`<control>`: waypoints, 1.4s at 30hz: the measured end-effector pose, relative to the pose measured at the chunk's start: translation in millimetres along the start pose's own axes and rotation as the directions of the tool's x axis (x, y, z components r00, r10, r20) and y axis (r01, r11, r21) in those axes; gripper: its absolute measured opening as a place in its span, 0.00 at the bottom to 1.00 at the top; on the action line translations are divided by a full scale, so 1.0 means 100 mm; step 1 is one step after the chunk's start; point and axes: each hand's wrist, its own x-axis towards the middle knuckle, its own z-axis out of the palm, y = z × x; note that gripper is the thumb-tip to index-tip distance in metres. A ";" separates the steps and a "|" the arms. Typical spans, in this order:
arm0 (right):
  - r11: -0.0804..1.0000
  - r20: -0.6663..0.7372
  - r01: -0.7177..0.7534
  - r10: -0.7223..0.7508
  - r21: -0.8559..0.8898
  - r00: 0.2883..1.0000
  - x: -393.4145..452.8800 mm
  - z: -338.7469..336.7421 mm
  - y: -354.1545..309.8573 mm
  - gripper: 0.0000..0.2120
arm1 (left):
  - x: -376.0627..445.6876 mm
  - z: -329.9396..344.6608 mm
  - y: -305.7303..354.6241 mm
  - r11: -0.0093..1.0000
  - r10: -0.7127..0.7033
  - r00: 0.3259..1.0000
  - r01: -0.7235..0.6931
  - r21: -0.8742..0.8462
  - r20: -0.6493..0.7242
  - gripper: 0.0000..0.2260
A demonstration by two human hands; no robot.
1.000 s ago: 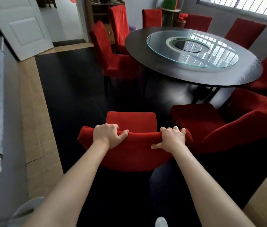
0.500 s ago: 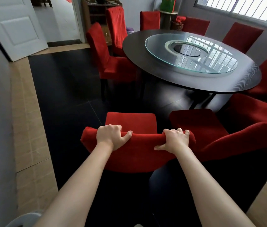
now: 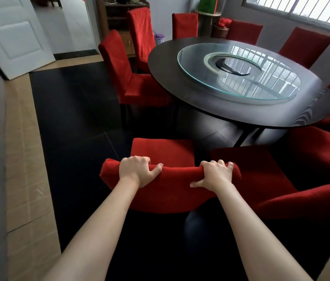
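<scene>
A red fabric-covered chair (image 3: pixel 168 191) stands in front of me on the black floor, its seat facing the round dark table (image 3: pixel 180 86). My left hand (image 3: pixel 137 171) grips the top of its backrest on the left side, fingers curled over the far edge. My right hand (image 3: pixel 215 174) grips the same backrest top towards the right, thumb on the near face. The chair's legs are hidden below the backrest.
A glass turntable (image 3: pixel 239 72) lies on the table. Several more red chairs ring it, one close on my right (image 3: pixel 277 191), another at the table's left (image 3: pixel 127 78). A white door (image 3: pixel 12 35) stands open at the back left. A grey wall runs along my left.
The table and chairs have grown a little larger and shifted left in view as I come closer with the chair. Both hands keep the same grip on the backrest.
</scene>
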 end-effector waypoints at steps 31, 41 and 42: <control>0.970 -0.007 -0.234 0.235 0.067 0.972 1.58 -0.44 -0.77 0.38 | 2.11 0.19 -0.91 0.980 0.194 0.980 -0.193 -0.055 0.030 0.28; 0.969 -0.004 -0.244 0.244 0.049 0.970 1.69 -0.51 -0.92 0.38 | 2.30 0.18 -1.05 0.973 0.224 0.974 -0.222 -0.057 0.022 0.26; 0.968 0.002 -0.248 0.248 0.043 0.969 1.69 -0.52 -0.93 0.38 | 2.31 0.18 -1.06 0.972 0.228 0.973 -0.227 -0.058 0.020 0.26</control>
